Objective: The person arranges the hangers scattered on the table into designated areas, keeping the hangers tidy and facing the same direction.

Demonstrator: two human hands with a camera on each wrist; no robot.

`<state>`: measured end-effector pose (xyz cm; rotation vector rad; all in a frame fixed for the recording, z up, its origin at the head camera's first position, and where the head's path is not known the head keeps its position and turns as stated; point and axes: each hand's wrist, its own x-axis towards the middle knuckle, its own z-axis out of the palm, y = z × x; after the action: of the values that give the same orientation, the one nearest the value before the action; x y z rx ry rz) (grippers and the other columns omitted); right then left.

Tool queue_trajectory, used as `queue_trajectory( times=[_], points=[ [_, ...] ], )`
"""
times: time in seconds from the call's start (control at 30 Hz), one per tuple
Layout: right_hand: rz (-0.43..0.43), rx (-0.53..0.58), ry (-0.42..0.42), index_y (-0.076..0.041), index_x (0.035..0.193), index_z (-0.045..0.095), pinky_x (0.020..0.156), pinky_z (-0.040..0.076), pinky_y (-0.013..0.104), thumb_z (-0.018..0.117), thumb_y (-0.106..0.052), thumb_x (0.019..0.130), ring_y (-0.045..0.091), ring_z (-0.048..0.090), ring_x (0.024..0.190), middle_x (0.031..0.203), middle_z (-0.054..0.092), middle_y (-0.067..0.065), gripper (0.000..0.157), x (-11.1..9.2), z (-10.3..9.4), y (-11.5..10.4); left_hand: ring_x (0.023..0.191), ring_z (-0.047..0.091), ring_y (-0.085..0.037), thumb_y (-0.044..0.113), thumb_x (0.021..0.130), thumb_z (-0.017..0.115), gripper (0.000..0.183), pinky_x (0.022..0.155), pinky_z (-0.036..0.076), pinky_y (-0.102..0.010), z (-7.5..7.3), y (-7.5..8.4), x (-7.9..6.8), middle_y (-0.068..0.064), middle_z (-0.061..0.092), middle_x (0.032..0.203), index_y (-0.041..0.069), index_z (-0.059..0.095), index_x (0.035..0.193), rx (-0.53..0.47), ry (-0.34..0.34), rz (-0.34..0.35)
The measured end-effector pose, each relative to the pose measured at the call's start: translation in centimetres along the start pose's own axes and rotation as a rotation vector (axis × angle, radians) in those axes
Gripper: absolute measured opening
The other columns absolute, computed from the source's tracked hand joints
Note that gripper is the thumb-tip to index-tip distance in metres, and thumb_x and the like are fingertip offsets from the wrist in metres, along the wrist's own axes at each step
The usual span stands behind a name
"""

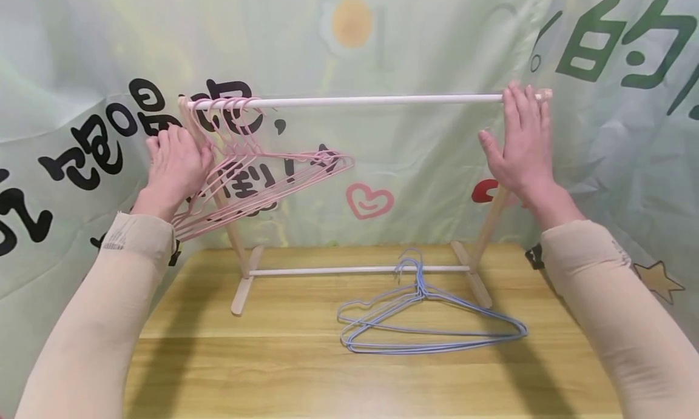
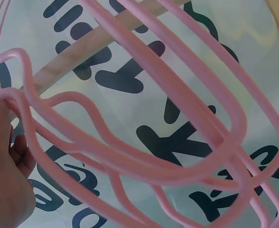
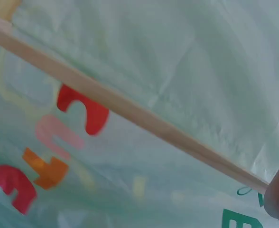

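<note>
A small wooden clothes rack (image 1: 371, 101) with a white top rod stands on the table. My left hand (image 1: 177, 167) grips its left post (image 2: 78, 54), beside several pink hangers (image 1: 256, 188) hooked on the rod's left end. The pink wires cross in front of the post in the left wrist view, and most of that hand is out of frame. My right hand (image 1: 521, 137), fingers straight and thumb spread, rests at the rod's right end by the right post (image 3: 144, 118). Several blue hangers (image 1: 431, 340) lie in a stack on the table, hooks toward the rack.
The wooden table (image 1: 306, 370) has a light grain. A lower white rod (image 1: 327, 270) joins the rack's two feet, and the blue hooks overlap it. Behind and at both sides hangs a pale green printed cloth (image 1: 426, 49).
</note>
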<state>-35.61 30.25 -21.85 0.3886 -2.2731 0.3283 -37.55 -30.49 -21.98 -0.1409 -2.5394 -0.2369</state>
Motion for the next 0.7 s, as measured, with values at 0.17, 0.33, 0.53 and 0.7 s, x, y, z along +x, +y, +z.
queue_trajectory(
  times=[0.17,0.33,0.53,0.7],
  points=[
    [-0.056,0.078,0.05,-0.004,0.165,0.018,0.128,0.003,0.053,0.051,-0.033,0.1,0.033,0.012,0.159,0.173,0.015,0.01,0.078,-3.2,1.5,-0.7,0.1,0.03,-0.05,0.032,0.106,0.033,0.045,0.097,0.014,-0.062,0.3,-0.1,-0.1,-0.029,0.036,0.103,-0.012,0.041,0.1,0.019,0.007,0.008],
    [-0.067,0.174,0.004,-0.005,0.165,0.021,0.126,0.02,0.054,0.061,-0.023,0.098,0.036,0.023,0.155,0.171,0.021,0.013,0.08,-7.1,3.0,-1.4,0.1,0.029,-0.05,0.031,0.106,0.033,0.045,0.097,0.013,-0.061,0.4,-0.2,-0.1,-0.029,0.035,0.103,-0.013,0.04,0.1,0.036,0.019,0.002],
    [-0.056,0.212,-0.128,0.005,0.155,0.033,0.109,0.038,0.067,0.07,-0.012,0.094,0.048,0.039,0.141,0.156,0.037,0.028,0.074,-12.6,4.9,-2.2,0.1,0.029,-0.052,0.032,0.106,0.034,0.045,0.097,0.012,-0.061,0.5,-0.5,-0.1,-0.031,0.035,0.103,-0.013,0.04,0.1,0.044,0.034,0.008],
    [-0.048,0.182,-0.252,0.012,0.142,0.043,0.103,0.042,0.068,0.072,-0.012,0.093,0.051,0.046,0.131,0.142,0.046,0.033,0.062,-17.2,6.7,-2.1,0.101,0.028,-0.051,0.031,0.106,0.034,0.044,0.098,0.011,-0.061,0.4,-0.2,-0.3,-0.03,0.033,0.102,-0.012,0.039,0.099,0.032,0.025,0.013]
  ],
)
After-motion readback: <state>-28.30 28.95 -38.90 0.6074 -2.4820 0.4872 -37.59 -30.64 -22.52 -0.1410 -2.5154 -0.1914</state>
